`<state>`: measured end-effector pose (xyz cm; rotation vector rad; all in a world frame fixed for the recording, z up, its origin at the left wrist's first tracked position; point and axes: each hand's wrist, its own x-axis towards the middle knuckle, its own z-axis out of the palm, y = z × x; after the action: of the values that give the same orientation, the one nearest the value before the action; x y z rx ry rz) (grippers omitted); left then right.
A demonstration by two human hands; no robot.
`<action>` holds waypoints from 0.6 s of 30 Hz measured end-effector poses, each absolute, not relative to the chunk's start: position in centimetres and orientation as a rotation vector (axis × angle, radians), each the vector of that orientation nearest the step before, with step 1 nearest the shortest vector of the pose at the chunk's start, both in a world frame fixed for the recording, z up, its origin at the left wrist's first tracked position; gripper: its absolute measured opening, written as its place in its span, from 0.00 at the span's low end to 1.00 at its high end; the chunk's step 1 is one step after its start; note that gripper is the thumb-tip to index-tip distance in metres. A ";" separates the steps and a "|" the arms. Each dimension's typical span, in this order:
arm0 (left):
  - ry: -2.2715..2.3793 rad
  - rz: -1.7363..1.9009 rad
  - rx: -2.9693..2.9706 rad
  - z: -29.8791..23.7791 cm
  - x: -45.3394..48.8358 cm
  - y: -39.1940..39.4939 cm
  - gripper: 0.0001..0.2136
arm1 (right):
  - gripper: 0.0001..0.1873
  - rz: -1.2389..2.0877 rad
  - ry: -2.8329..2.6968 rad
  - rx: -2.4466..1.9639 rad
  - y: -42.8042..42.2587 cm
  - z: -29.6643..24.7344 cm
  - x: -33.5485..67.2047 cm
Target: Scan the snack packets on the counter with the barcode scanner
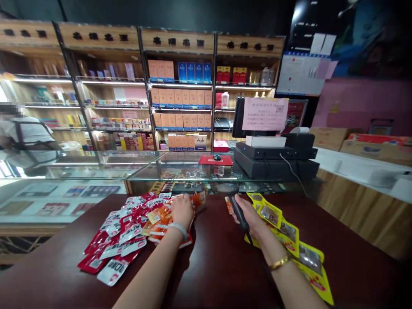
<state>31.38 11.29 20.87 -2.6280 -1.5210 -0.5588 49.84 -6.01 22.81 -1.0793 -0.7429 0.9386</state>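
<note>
My left hand [183, 211], with a pale bracelet at the wrist, is closed on an orange snack packet [198, 198] whose end sticks out to the right, slightly blurred. Beneath and beside it lie more orange packets [157, 231], overlapping a heap of red and white snack packets [130, 225]. A black handheld scanner [238, 213] is gripped in my right hand [249, 214], which has a gold bracelet at the wrist. Another small orange packet [228, 205] shows just left of the scanner. Yellow snack packets [288, 231] lie in an overlapping row, partly hidden behind my right forearm.
The dark red table [209, 266] meets a glass display counter [151, 167]. On it stand a black cash register [277, 159] and a mouse [217, 157] on a red mat. Shelves of boxes [180, 98] line the back wall. A person [27, 139] is at the far left.
</note>
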 end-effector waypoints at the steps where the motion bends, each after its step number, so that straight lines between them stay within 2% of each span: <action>1: -1.528 -0.589 -2.657 21.0 31.6 10.9 0.15 | 0.26 0.924 -0.763 -1.100 -5.8 22.7 50.6; 11: -1.888 -0.880 -2.689 20.1 32.1 12.1 0.11 | 0.25 0.906 -0.774 -1.131 -6.4 20.4 54.2; 18: -1.813 -1.618 -2.656 18.6 31.6 14.6 0.10 | 0.24 0.952 -0.776 -1.059 -6.8 20.4 53.7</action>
<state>31.57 14.55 18.58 -2.6562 -1.8128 -1.6179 53.65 -6.82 20.38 -1.0587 -0.7763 0.9517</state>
